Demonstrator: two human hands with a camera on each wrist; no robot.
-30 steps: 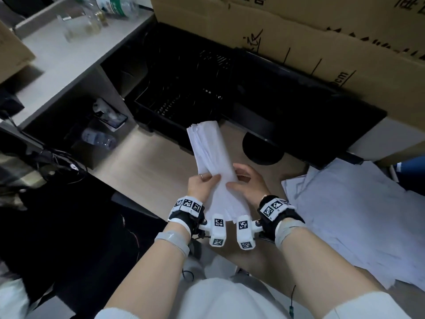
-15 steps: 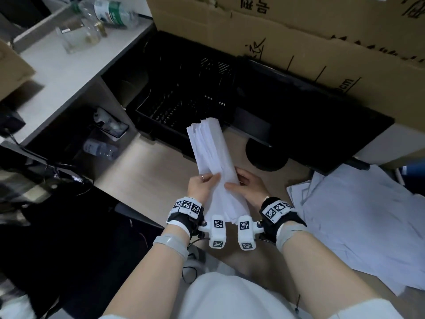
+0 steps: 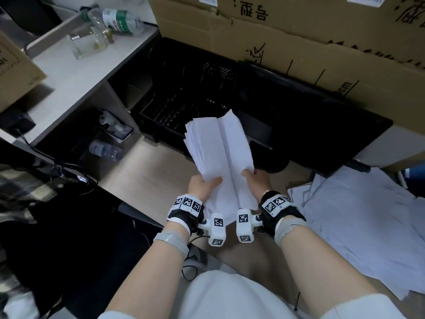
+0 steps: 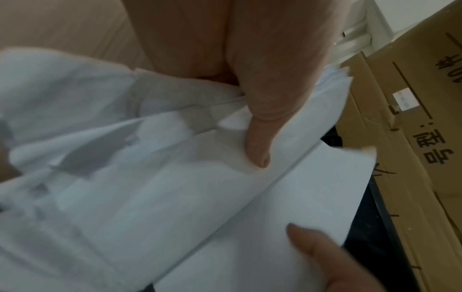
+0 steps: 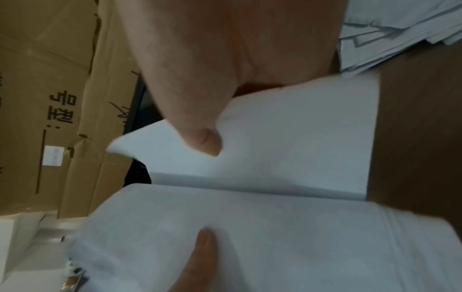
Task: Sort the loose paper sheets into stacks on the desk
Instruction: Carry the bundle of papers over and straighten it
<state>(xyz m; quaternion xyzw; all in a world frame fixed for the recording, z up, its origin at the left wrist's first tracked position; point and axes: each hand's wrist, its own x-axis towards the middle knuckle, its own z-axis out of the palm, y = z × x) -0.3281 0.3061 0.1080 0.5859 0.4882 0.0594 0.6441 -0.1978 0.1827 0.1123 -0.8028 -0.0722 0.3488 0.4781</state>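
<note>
At the frame's centre the left hand (image 3: 202,188) and right hand (image 3: 256,181) each clamp their grip on the paper bundle (image 3: 218,155), thumbs on top, above the table (image 3: 128,180); loose sheets (image 3: 358,217) lie lower right.

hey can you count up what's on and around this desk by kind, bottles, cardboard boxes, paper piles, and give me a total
Plastic bottles: 2, one on the shelf, one below it
Cardboard boxes: 2, large, left edge
Paper piles: 2, held bundle, loose sheets
Total: 6
</note>
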